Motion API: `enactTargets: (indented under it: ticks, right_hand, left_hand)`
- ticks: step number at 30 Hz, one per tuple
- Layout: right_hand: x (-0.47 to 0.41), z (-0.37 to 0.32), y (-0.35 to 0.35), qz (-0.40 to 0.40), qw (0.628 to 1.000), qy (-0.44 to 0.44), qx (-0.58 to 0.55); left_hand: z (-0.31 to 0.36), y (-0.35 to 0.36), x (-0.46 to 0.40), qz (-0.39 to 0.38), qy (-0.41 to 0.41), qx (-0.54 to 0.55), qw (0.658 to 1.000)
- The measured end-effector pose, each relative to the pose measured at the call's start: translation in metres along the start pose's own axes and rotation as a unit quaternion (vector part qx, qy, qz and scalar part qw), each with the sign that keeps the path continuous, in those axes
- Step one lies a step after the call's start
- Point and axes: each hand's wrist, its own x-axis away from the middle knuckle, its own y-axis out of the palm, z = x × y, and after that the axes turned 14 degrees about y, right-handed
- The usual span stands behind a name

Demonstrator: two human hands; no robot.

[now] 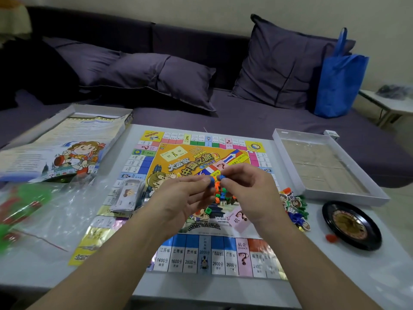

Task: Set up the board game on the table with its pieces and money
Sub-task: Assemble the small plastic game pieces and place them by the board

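Note:
The colourful game board (190,256) lies flat on the white table (335,278). Above its middle, my left hand (183,198) pinches a small blue piece (211,182) between thumb and fingers. My right hand (248,189) pinches another small blue piece (221,176) just beside it. Under the hands sits a heap of orange, green and blue little blocks (220,194). A stack of paper money (127,195) rests on the board's left side. A pink chance card (239,218) lies by my right wrist. Character pawns (295,206) lie off the board's right edge.
The box lid with rules sheet (67,142) sits at the back left, over a clear plastic bag (44,211) with green and red parts. The white box tray (324,166) stands at the right. A black roulette wheel (350,224) and a red bit (330,237) lie near it. A purple sofa is behind.

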Motion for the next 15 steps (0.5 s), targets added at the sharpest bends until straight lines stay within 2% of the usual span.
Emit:
enactTargets:
  ticks: [10,15]
  right_hand:
    - [0.0084,-0.0026,0.0049,-0.024,0.993,0.017,-0.110]
    - [0.0112,-0.0031,0.0067,-0.044,0.989,0.029,-0.137]
  left_hand:
    - [-0.0033,0.0061,0.0073,-0.025,-0.004,0.046,0.999]
    - [-0.0021,0.0055,0.0100,-0.025,0.002,0.022,0.999]
